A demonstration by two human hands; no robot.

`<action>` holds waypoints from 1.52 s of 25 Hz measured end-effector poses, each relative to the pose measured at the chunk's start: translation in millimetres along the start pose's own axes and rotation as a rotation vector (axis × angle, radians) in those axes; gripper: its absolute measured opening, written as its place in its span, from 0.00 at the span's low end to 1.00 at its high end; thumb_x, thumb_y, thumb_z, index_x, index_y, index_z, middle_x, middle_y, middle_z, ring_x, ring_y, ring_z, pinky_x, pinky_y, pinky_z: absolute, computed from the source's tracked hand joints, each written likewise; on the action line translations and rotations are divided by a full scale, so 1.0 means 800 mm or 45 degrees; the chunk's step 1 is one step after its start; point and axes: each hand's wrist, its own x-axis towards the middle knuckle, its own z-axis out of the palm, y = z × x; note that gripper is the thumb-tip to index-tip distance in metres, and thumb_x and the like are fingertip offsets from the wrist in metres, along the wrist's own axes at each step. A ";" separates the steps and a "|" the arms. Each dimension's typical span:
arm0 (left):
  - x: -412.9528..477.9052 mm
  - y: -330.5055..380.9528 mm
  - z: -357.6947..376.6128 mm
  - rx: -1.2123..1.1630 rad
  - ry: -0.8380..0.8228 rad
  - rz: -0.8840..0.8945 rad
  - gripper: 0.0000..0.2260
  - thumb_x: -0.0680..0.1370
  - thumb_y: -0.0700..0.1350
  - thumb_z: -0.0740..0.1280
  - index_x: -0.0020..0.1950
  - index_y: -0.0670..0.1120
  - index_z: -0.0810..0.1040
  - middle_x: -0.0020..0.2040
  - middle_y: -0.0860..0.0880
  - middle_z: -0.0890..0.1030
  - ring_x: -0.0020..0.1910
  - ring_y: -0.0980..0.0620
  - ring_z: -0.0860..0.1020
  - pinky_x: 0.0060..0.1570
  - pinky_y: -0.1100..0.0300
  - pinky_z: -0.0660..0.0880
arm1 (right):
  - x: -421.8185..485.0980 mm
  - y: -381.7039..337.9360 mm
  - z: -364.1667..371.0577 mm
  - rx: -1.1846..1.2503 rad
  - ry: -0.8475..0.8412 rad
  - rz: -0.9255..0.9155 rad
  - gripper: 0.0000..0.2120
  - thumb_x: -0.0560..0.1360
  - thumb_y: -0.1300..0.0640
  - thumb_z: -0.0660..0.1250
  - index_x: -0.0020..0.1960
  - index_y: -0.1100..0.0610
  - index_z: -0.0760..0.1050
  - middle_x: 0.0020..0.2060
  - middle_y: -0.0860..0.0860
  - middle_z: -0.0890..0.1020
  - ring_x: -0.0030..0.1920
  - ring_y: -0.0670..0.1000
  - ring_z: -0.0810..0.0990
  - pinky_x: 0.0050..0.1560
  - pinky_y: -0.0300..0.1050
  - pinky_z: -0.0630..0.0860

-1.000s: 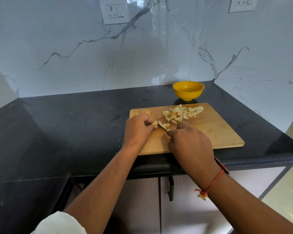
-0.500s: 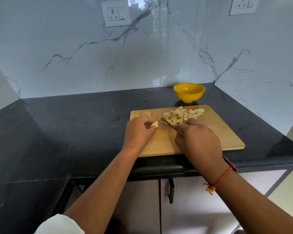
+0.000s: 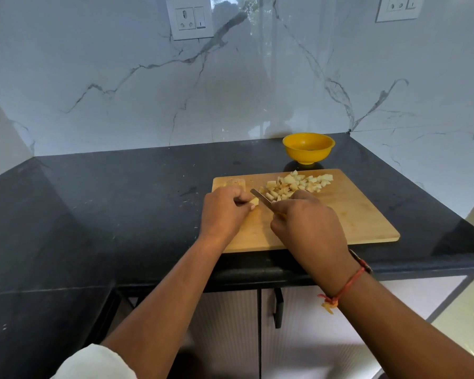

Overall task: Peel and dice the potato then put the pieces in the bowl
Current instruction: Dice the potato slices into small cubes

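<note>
On the flat, light-brown wooden cutting board (image 3: 361,214), the left hand (image 3: 225,212) curls its fingers round a small pale chunk of potato (image 3: 254,201) and pins it down. The right hand (image 3: 309,225) is wrapped tight round the handle of a small knife with a thin grey metal blade (image 3: 260,196). The blade points away and to the left, just beside the chunk. A heap of little pale potato cubes (image 3: 298,184) lies at the far side of the board, right by the blade. The round yellow bowl (image 3: 308,147) stands on the black stone counter (image 3: 121,201) just behind the board. It looks to have no potato in it yet.

I think the job now is to cut up this chunk. The chunk is small and the blade is very close, so tuck the left fingertips back. Press straight down with short, slow cuts. Make the bits the same size as those in the heap.
</note>
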 end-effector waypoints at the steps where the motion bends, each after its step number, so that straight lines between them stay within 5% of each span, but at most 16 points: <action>1: 0.000 0.000 0.000 -0.002 0.001 0.000 0.06 0.75 0.44 0.75 0.52 0.49 0.86 0.48 0.54 0.85 0.45 0.62 0.79 0.47 0.76 0.69 | 0.002 -0.001 0.001 0.006 -0.003 -0.006 0.14 0.80 0.50 0.63 0.63 0.46 0.80 0.46 0.46 0.73 0.41 0.46 0.73 0.39 0.39 0.72; 9: -0.002 0.001 0.001 -0.019 0.004 0.019 0.04 0.74 0.43 0.76 0.48 0.49 0.86 0.47 0.54 0.85 0.44 0.63 0.80 0.48 0.73 0.73 | 0.019 -0.008 0.017 0.058 -0.081 0.022 0.13 0.80 0.51 0.63 0.63 0.45 0.79 0.49 0.49 0.76 0.45 0.46 0.73 0.47 0.42 0.76; 19: -0.002 0.000 0.001 0.024 0.023 0.008 0.06 0.75 0.45 0.75 0.52 0.49 0.85 0.48 0.55 0.85 0.43 0.64 0.77 0.43 0.77 0.69 | -0.011 0.003 -0.006 -0.222 -0.065 -0.101 0.12 0.81 0.51 0.62 0.62 0.45 0.79 0.47 0.47 0.74 0.46 0.47 0.74 0.41 0.41 0.76; 28: -0.003 0.001 0.000 0.011 -0.001 -0.036 0.05 0.77 0.43 0.73 0.52 0.48 0.85 0.48 0.54 0.84 0.42 0.63 0.77 0.42 0.75 0.69 | -0.003 -0.001 -0.007 -0.014 -0.010 0.029 0.15 0.79 0.49 0.63 0.64 0.43 0.78 0.47 0.45 0.73 0.42 0.45 0.72 0.39 0.39 0.71; 32: -0.002 0.001 -0.001 0.004 -0.009 -0.047 0.05 0.76 0.43 0.73 0.52 0.48 0.86 0.48 0.54 0.85 0.42 0.63 0.78 0.45 0.75 0.69 | -0.001 -0.003 -0.004 -0.032 -0.024 0.010 0.14 0.80 0.49 0.63 0.64 0.44 0.78 0.47 0.46 0.72 0.41 0.45 0.71 0.38 0.38 0.68; 38: -0.002 0.001 -0.002 -0.002 0.001 -0.041 0.05 0.76 0.43 0.74 0.51 0.48 0.86 0.48 0.53 0.86 0.47 0.59 0.81 0.53 0.67 0.75 | 0.019 -0.009 0.010 0.011 -0.060 0.010 0.13 0.79 0.51 0.64 0.62 0.46 0.80 0.49 0.48 0.75 0.43 0.47 0.74 0.43 0.41 0.76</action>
